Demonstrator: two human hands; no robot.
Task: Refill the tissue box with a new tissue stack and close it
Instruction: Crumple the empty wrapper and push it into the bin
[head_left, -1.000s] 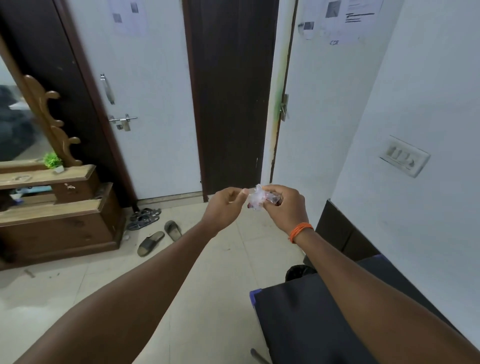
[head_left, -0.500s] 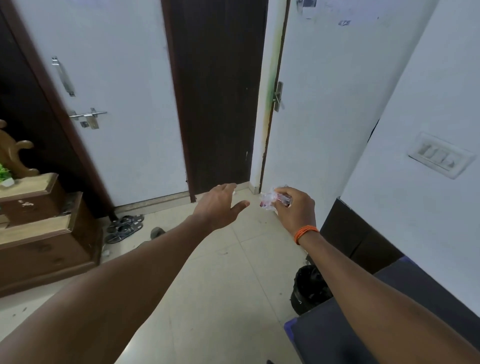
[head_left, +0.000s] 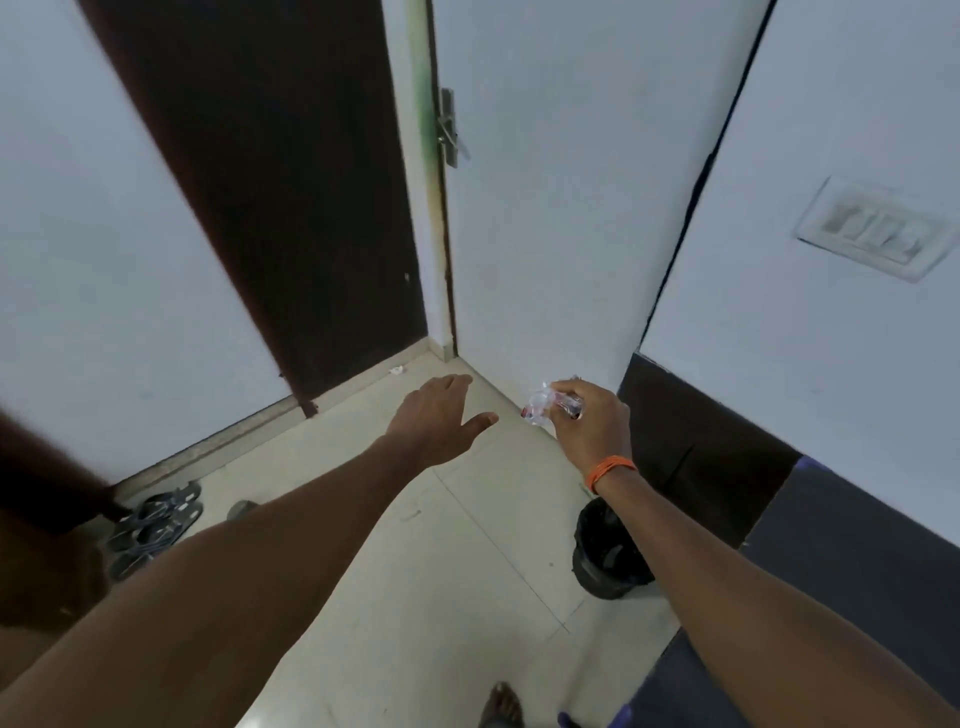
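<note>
My right hand (head_left: 589, 423) is closed around a crumpled clear plastic wrapper (head_left: 540, 404) with a bit of red print, held out in front of me above the floor. An orange thread band sits on that wrist. My left hand (head_left: 441, 421) hovers to the left of it, empty, fingers loosely spread and pointing forward. Neither a tissue box nor a tissue stack is in view.
A black waste bin (head_left: 608, 553) with a bag stands on the tiled floor below my right forearm, beside a dark table edge (head_left: 852, 545). Sandals (head_left: 156, 525) lie at the left by a white door. A dark doorway (head_left: 291, 197) is ahead. My foot (head_left: 501, 704) shows at the bottom.
My left hand let go of the wrapper and drew apart from the right hand. The view tilted down and moved forward, bringing the waste bin into full sight.
</note>
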